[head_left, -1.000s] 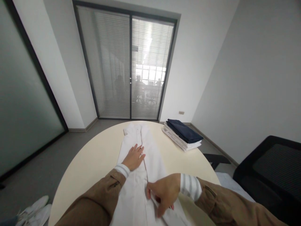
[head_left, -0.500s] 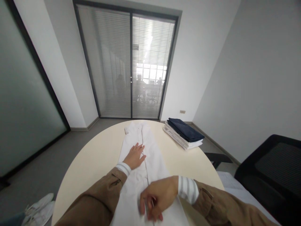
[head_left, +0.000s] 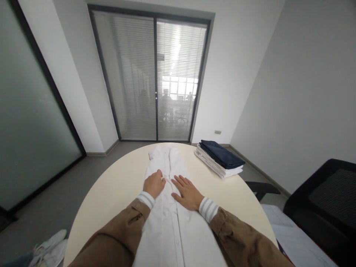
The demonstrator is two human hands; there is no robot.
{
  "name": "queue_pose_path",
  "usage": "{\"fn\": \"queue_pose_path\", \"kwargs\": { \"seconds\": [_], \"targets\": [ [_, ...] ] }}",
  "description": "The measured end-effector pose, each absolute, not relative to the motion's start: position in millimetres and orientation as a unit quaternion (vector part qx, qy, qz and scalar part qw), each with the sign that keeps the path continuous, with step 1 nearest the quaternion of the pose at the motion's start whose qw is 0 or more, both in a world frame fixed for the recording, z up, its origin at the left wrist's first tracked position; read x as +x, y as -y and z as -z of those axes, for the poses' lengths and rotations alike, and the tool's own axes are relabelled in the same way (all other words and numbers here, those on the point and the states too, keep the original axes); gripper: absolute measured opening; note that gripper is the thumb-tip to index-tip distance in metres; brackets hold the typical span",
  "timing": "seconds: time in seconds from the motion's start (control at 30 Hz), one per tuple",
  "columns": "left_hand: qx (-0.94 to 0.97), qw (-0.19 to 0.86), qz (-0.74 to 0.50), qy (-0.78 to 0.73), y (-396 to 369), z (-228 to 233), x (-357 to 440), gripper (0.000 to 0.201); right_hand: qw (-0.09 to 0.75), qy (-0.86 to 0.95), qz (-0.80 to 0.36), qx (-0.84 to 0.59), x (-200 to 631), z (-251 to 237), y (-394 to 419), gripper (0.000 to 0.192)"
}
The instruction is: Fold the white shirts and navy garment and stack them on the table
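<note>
The shirt point(head_left: 169, 207) lies flat, buttoned side up, down the middle of the table point(head_left: 111, 193), collar at the far edge and hem toward you.

Your left hand point(head_left: 154, 184) sits just left of the placket, fingers curled together and pinching the cloth at a button; it looks clamped on the shirt there. Your right hand point(head_left: 185, 192) lies just right of the placket, fingers apart and flat, pressing the cloth and gripping nothing.

What could go wrong, as a judgement: the cloth is thin and slides on the smooth table. If the left hand tugs while the right lifts its weight, the front may bunch at the placket and the two halves come out of line. Your sleeves lie over the lower shirt, so drawing an arm back could drag and crease the hem.

Around the shirt, left to right: pale shoes point(head_left: 50, 246) on the floor, well left and below the table edge. Past the collar, a glass door with blinds point(head_left: 155, 78). Right of the collar, apart from the shirt, a stack of folded clothes point(head_left: 221, 157) with a navy piece on top. Far right, off the table, a dark chair point(head_left: 322, 200). Nothing lies between your hands and the shirt.
</note>
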State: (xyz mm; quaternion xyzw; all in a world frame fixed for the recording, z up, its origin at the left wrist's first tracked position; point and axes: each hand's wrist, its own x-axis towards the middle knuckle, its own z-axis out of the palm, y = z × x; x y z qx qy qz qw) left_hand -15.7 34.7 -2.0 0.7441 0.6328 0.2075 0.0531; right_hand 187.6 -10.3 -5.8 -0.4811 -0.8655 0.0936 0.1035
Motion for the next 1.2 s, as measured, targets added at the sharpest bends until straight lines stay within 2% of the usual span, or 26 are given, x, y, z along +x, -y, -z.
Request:
{"fn": "queue_pose_path", "kwargs": {
  "seconds": [0.13, 0.23, 0.33, 0.67, 0.77, 0.9, 1.2],
  "targets": [
    [0.751, 0.098, -0.268, -0.596, -41.8, -5.6, -18.5, 0.016, 0.1, 0.864, -0.103, -0.483, 189.8, 7.1, 11.7, 0.071],
    [0.764, 0.148, -0.324, -0.538, -43.5, -4.8, -16.3, 0.008, 0.103, 0.863, -0.105, -0.483, 189.8, 5.3, 11.7, 0.071],
    [0.774, 0.175, -0.323, -0.515, -42.8, -0.7, -12.6, 0.004, 0.105, 0.863, -0.109, -0.482, 189.7, 5.1, 11.5, 0.071],
    [0.845, 0.188, -0.259, -0.429, -47.8, 2.7, -22.4, 0.026, 0.101, 0.855, -0.118, -0.496, 190.1, 5.2, 10.7, 0.072],
    [0.876, 0.147, -0.233, -0.397, -48.1, 1.3, -30.6, 0.031, 0.095, 0.852, -0.125, -0.499, 190.4, 3.5, 11.2, 0.072],
    [0.9, 0.067, -0.225, -0.368, -49.0, -0.6, -31.6, 0.025, 0.103, 0.851, -0.125, -0.5, 190.6, 1.9, 12.7, 0.071],
    [0.889, 0.084, -0.198, -0.404, -57.0, -8.2, -36.0, 0.024, 0.21, 0.839, -0.11, -0.489, 190.7, 6.6, 11.1, 0.052]
  ]
}}
